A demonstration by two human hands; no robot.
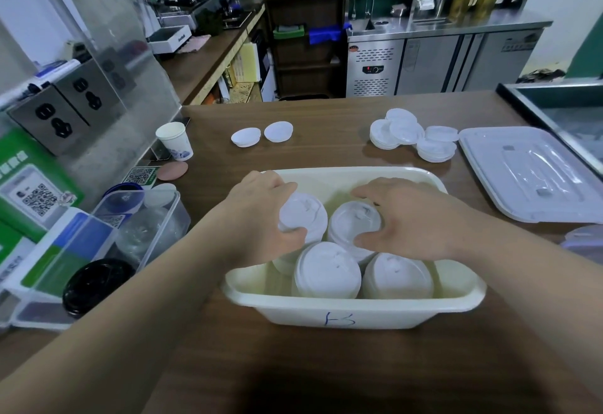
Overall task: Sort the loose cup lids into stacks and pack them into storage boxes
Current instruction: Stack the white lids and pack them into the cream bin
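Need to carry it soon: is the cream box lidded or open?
Open. The cream box has no cover; lid stacks stand visible inside, and a flat cover lies apart on the table.

Cream box (355, 314) on brown table (310, 374), blue mark on front. Left hand (261, 218) grips back left lid stack (305, 214) inside box. Right hand (414, 218) grips back right lid stack (352, 221). Two front lid stacks (326, 270) near front wall. Loose lids (408, 134) piled far right, beside clear box cover (528, 172). Paper cup (174, 141) far left.
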